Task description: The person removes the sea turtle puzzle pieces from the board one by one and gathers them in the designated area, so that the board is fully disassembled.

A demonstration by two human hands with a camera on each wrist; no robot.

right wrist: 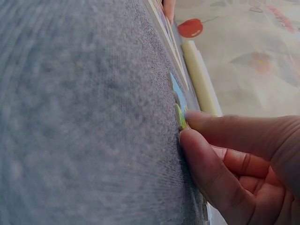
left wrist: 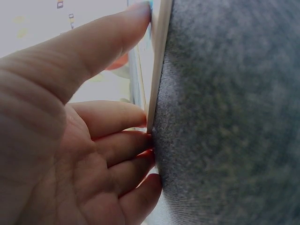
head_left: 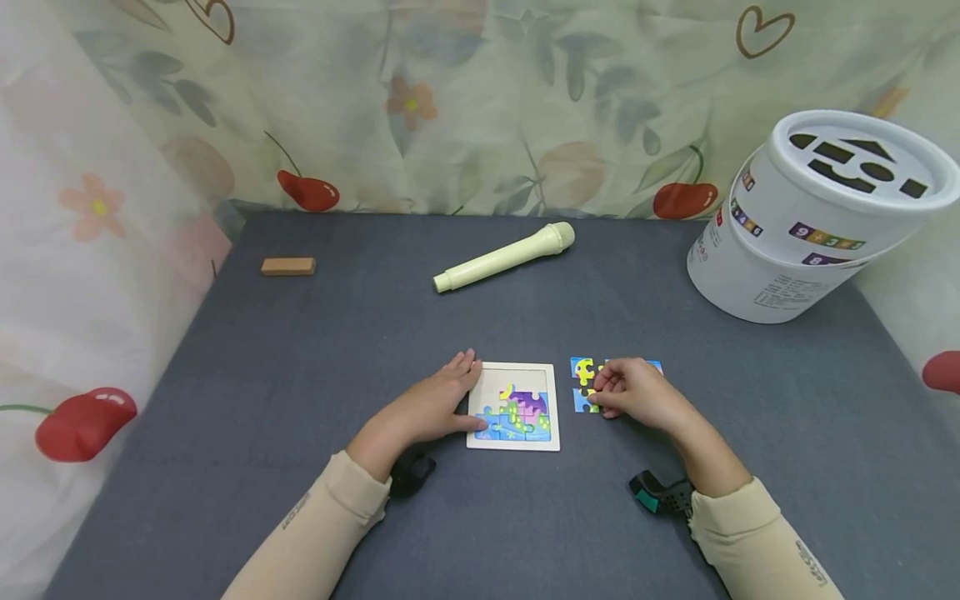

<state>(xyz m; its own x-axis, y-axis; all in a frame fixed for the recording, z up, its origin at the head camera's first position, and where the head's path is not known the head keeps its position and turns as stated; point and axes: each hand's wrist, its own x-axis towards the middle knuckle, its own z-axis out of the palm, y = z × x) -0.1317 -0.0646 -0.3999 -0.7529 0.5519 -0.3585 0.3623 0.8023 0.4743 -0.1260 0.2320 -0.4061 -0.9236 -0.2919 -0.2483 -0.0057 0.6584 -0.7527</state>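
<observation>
A square wooden jigsaw tray (head_left: 491, 377) with a pale rim lies flat, its lower part filled with blue, purple and green pieces. My left hand (head_left: 427, 404) rests at its left side, fingers fairly straight along the edge and the thumb on the lower left corner. To the right of the tray, my right hand (head_left: 637, 392) pinches a small puzzle piece (right wrist: 180, 118) with yellow-green on it between thumb and index finger, low at the table. A blue piece (right wrist: 176, 89) lies just beside it. Another piece (head_left: 582, 368), blue and yellow, is above; more pieces are partly hidden behind the right hand.
A cream toy microphone (head_left: 502, 257) lies farther back on the dark grey table (head_left: 360, 333). A small wooden block (head_left: 288, 267) is at the back left. The large white bucket (head_left: 795, 250) with shape holes in its lid stands at the back right. Patterned cloth hangs behind.
</observation>
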